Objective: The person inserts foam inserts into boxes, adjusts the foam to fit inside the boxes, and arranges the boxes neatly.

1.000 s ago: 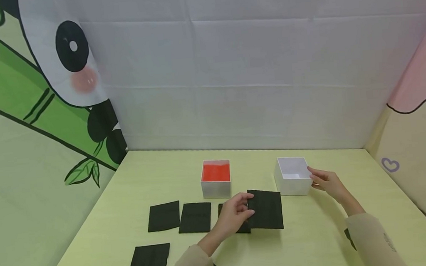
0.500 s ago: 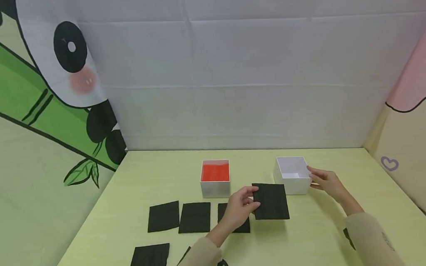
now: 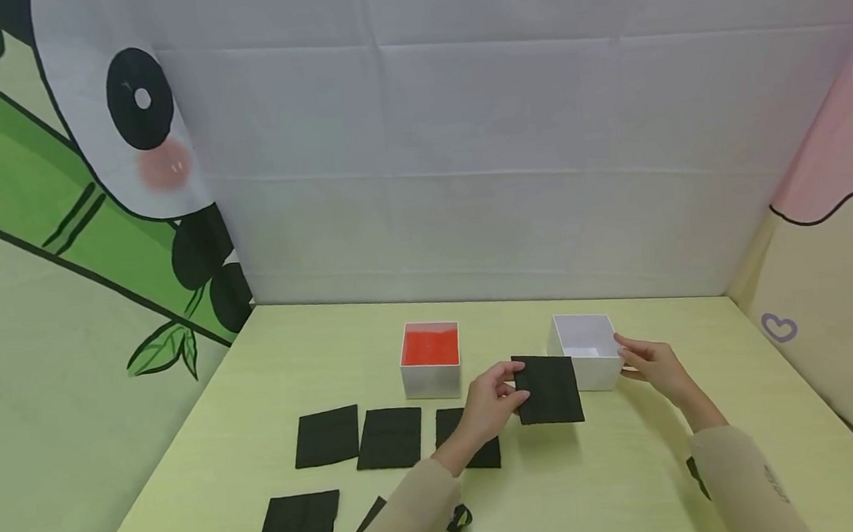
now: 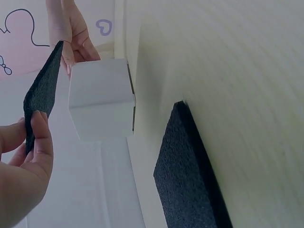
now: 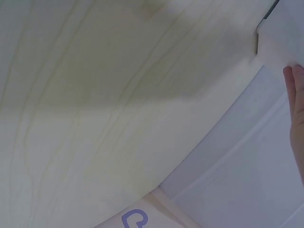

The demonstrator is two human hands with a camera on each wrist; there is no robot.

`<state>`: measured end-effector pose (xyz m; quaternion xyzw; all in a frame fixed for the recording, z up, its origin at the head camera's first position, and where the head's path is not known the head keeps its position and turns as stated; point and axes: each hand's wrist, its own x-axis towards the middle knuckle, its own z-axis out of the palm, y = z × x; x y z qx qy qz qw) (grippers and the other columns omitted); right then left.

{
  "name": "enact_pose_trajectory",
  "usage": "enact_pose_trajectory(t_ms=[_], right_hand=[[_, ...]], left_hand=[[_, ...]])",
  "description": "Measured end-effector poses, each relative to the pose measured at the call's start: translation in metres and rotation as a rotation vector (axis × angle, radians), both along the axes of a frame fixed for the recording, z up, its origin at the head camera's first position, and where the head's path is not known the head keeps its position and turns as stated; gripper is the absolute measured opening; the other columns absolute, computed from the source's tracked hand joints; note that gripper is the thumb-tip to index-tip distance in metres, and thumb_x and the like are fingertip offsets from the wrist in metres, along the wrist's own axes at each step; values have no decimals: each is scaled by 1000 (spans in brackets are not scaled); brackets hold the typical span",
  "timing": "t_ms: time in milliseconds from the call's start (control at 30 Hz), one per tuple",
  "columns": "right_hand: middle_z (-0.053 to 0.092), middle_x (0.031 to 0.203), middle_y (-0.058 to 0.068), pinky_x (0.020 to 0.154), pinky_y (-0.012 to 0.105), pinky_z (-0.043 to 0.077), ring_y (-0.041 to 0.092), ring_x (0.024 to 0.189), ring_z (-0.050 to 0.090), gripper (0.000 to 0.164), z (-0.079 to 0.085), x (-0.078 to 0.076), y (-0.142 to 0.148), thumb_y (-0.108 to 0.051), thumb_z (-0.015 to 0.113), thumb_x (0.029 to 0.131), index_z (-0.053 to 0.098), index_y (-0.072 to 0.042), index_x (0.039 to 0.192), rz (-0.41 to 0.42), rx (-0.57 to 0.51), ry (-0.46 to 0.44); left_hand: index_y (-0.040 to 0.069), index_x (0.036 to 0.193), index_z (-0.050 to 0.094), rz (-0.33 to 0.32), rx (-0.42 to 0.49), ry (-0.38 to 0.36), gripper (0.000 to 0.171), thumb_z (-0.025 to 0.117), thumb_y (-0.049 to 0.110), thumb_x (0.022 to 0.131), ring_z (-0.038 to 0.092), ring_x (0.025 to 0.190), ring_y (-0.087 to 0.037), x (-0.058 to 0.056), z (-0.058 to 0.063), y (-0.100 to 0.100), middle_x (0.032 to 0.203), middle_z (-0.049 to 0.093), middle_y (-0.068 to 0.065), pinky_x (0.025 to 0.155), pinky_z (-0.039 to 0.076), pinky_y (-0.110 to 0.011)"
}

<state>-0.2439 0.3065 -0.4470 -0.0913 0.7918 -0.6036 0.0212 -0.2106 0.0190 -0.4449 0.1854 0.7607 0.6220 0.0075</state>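
No text legible; print on the right sleeve too small to read

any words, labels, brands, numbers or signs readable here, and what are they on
No readable words, brands or numbers.
Small grey marking on the right beige fabric sleeve: too blurred to read.
Yellow-green patch on the small black object beside the left beige fabric sleeve: too small to read.
Purple heart outline on the cream backdrop: drawn, no lettering.

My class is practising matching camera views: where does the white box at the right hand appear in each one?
Head: the white box is right of centre, below mid-height.
Left wrist: left of centre, near mid-height.
Right wrist: top right corner, cut off.
Shared landmark: the purple heart.
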Motion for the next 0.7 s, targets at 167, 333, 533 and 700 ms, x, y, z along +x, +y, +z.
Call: enact_pose_trajectory(t_ms=[167,333,533,700], right_hand=[[27,130,33,78,35,45,-4,85,54,42,1,0,0,-6,44,94,30,17,126,-11,10,-11],[27,131,32,78,33,46,-2,87,54,43,1,1,1,-7,44,94,31,16,127,-20,17,-28],[27,130,33,77,32,46,-3,86,54,42,0,1,2,-6,44,94,31,16,127,-22,7,-21],[27,129,35,77,32,46,-4,84,54,43,-1,1,1,-6,44,94,30,17,127,-19,-19,-11]], left_hand=[[1,115,56,22,-7,-11,36,63,-3,80,56,64,-10,-9,-2,5,100,60,-11,58,50,-28],[0,116,56,48,12,-13,37,63,-3,79,56,62,-9,-17,1,8,96,61,-10,55,49,-24],[1,120,56,70,2,23,40,62,-1,81,51,56,-7,-24,7,17,99,61,-11,55,47,-20],[2,120,56,74,-7,35,39,61,-1,82,48,56,-5,-29,9,26,101,61,-11,55,46,-18]])
